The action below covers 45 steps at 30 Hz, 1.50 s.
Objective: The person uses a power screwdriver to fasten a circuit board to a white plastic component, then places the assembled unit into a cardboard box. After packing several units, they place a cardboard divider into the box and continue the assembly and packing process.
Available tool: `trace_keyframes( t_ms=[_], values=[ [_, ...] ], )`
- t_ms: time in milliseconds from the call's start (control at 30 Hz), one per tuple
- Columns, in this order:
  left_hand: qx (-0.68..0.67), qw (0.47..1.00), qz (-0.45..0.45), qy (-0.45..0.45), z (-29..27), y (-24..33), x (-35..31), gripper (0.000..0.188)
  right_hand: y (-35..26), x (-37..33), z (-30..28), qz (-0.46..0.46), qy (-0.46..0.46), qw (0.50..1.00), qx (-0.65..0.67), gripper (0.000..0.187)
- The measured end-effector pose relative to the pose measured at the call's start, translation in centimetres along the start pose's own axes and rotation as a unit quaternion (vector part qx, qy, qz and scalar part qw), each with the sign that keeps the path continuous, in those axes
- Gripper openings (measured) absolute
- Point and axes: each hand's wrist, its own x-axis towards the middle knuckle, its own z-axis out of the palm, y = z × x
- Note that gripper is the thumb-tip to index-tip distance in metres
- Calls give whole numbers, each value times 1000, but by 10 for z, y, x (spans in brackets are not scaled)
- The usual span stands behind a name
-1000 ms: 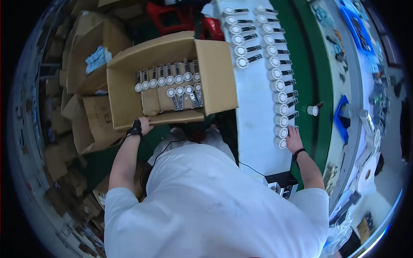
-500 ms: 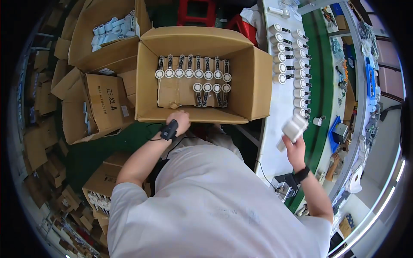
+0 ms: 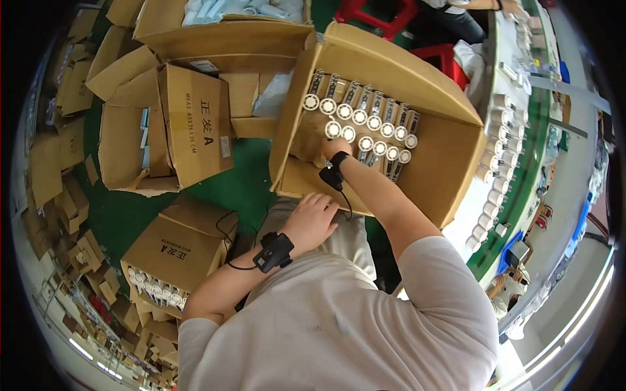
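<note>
A: Workshop, green floor (image 3: 251, 156). Right hand (image 3: 336, 148)?
B: Inside the box (image 3: 437, 156), fingers curled in at two white pieces (image 3: 348, 134). Fingertips hidden, can't tell if they're clamped.
A: Those two sit where?
B: Left end of the near row, round heads up. Another row lies behind, toward the box's far edge.
A: Left hand (image 3: 313, 221)?
B: At the box's near edge, toward the near left corner. Fingers stretched out, slightly apart.
A: Wrists?
B: Black unit (image 3: 272, 253) on the left, another on the right.
A: Further out?
B: White counter (image 3: 460, 228) past the box's right edge, more pieces lined up along its long outer edge. Left of the box, a carton (image 3: 195, 127). Beyond the far edge, a red stool (image 3: 438, 60).
</note>
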Motion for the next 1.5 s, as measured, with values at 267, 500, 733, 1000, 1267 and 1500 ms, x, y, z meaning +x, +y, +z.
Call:
trace_keyframes(
  t_ms=[267, 500, 733, 1000, 1267, 1500],
  values=[
    [-44, 999, -14, 14, -9, -11, 1, 41, -3, 21, 36, 81, 27, 996, -18, 47],
    [-35, 999, -22, 30, -4, -7, 1, 40, -3, 10, 21, 58, 10, 996, -66, 48],
    [1, 1000, -7, 3, 2, 7, 15, 37, 42, -3, -26, 28, -114, 991, 63, 41],
    [54, 998, -32, -31, 26, 42, 31, 42, 259, -207, -256, -148, 107, 944, 274, 21],
    [118, 988, -92, -44, 55, 80, 60, 41, 587, -242, -319, 13, 279, 956, -88, 34],
    [166, 968, -190, 6, 70, 108, 54, 39, 659, -139, -400, -206, 229, 884, -352, 29]
  ],
)
